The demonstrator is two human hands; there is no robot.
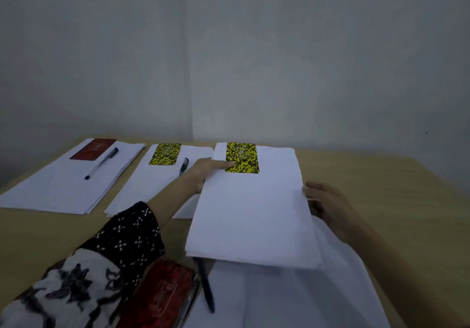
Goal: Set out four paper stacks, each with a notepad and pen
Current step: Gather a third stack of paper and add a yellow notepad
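My hands hold a white paper stack [251,215] between them, its near edge raised over what lies below. A yellow-and-black notepad [243,157] lies on its far end. My left hand [206,172] pinches the stack's left edge, one finger stretched onto that notepad. My right hand [328,205] grips the right edge, thumb on top. At far left lies a stack [58,190] carrying a red notepad [92,149] and a pen [101,163]. The middle stack [150,187] carries a yellow notepad [164,154] and a pen [183,166].
Loose white sheets [292,297] lie near me under the held stack. Beside them are a red spiral notepad [162,294] and a dark pen [206,287]. The wooden table [381,187] runs on to the right. A grey wall stands just behind it.
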